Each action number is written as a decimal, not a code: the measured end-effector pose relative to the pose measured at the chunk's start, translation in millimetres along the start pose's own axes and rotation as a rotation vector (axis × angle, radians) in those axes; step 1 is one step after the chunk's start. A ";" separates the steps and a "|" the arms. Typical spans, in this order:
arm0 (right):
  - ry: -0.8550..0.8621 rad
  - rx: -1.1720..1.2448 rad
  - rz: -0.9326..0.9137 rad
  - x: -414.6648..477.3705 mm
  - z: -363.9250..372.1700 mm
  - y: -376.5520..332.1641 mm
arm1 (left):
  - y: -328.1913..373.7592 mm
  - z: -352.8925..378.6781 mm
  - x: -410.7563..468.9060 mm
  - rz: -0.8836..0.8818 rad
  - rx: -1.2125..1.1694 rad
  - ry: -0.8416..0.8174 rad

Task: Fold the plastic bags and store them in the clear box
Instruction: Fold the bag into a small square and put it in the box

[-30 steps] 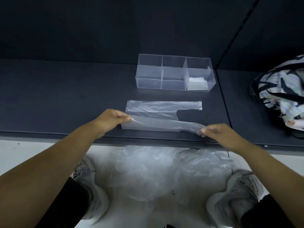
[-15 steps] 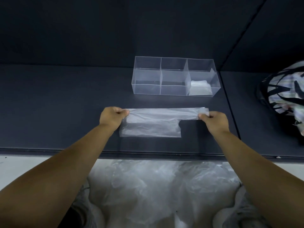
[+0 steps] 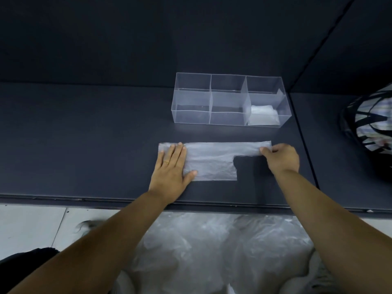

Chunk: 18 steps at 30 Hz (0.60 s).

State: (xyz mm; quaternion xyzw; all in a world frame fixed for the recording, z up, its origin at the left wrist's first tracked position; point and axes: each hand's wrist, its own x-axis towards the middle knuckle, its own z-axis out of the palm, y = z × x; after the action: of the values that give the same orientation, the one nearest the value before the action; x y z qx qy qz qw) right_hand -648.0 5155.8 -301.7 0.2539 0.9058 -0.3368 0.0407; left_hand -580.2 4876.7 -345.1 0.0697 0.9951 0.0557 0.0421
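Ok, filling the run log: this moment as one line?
left hand: flat on plastic bag | right hand: pinches its handle end | clear box: folded bag in right compartment

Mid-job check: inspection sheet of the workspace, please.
Surface: dark table, flat.
Job's things: bag lies flat, folded lengthwise; box holds a folded bag in its right compartment, other two empty.
Clutter: striped bag at right.
Grippers: left hand presses bag flat; right hand pinches its handle end.
Cables: nothing seen.
Surroundings: pile of loose bags below the table edge; pale floor.
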 end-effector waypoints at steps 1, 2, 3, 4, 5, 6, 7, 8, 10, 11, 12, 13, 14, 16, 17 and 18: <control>0.067 -0.032 -0.027 -7.7 3.5 -6.1 | -0.9 3.6 -1.8 -0.015 0.001 -0.010; 0.153 -0.075 -0.106 -18.4 9.9 -14.1 | -0.7 5.1 -2.2 -0.022 0.003 -0.014; 0.219 -0.101 -0.238 -32.1 19.6 -24.6 | 0.0 5.0 -1.8 -0.025 0.011 -0.015; 0.222 -0.104 -0.397 -48.6 32.5 -37.0 | 0.4 4.3 -1.1 -0.028 0.016 -0.014; 0.146 -0.087 -0.549 -65.5 47.8 -49.4 | 0.8 3.9 -0.8 -0.032 0.020 -0.018; 0.009 -0.068 -0.666 -81.5 64.0 -61.2 | 0.8 3.7 -0.9 -0.032 0.028 -0.029; -0.144 -0.060 -0.730 -93.5 81.1 -68.9 | 0.5 3.5 -1.0 -0.027 0.042 -0.041; -0.260 -0.077 -0.750 -101.5 95.9 -73.0 | 0.2 3.7 -0.9 -0.022 0.052 -0.049; -0.320 -0.218 -0.741 -97.8 114.9 -67.6 | -0.9 4.2 -1.0 -0.018 0.043 -0.052; -0.304 -0.325 -0.732 -88.7 116.7 -58.9 | -1.3 4.3 -1.2 -0.020 0.029 -0.049; -0.277 -0.421 -0.723 -78.2 114.2 -47.6 | -1.3 4.5 -1.2 -0.022 0.019 -0.042; -0.242 -0.500 -0.715 -66.8 107.6 -35.1 | -1.2 4.8 -1.2 -0.022 0.015 -0.037; -0.209 -0.555 -0.692 -55.2 97.3 -22.3 | -1.3 5.2 -0.9 -0.022 0.014 -0.033; -0.165 -0.603 -0.592 -33.3 72.6 1.2 | -1.8 6.0 -0.3 -0.021 0.014 -0.030; -0.149 -0.624 -0.542 -25.9 59.3 9.8 | -1.9 6.1 -0.5 -0.021 0.016 -0.028; -0.122 -0.655 -0.503 -22.6 47.0 15.5 | -1.9 6.1 -0.6 -0.020 0.018 -0.026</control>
State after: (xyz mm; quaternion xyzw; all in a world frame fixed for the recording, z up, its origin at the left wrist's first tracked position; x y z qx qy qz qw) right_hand -625.4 5126.4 -341.5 -0.0222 0.9948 -0.0447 0.0892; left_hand -579.3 4875.3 -351.3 0.0607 0.9956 0.0456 0.0548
